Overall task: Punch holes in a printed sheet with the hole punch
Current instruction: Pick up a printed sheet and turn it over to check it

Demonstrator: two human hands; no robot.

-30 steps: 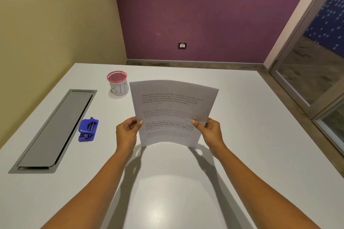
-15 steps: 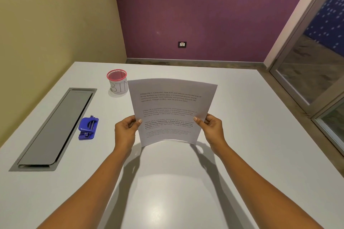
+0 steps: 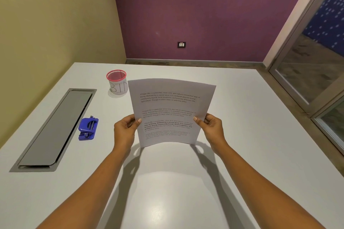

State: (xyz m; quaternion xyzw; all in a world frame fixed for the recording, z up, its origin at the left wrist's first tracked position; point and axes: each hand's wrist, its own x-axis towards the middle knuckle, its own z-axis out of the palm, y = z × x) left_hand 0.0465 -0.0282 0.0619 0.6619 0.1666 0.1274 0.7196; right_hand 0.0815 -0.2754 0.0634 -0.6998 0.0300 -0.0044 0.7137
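A printed sheet (image 3: 170,106) with several paragraphs of text is held upright above the white table (image 3: 251,145), slightly bowed. My left hand (image 3: 124,132) pinches its left edge, thumb on the front. On the opposite edge my right hand (image 3: 212,129) pinches the sheet the same way. The blue hole punch (image 3: 87,128) lies on the table to the left of my left hand, untouched.
A red-rimmed mesh cup labelled BIN (image 3: 117,84) stands behind the sheet's top left corner. A long grey cable hatch (image 3: 55,128) is set into the table at the left. Glass doors (image 3: 316,72) are at the right, beyond the table's edge.
The sheet and both hands have stayed almost still; the sheet has shifted very slightly.
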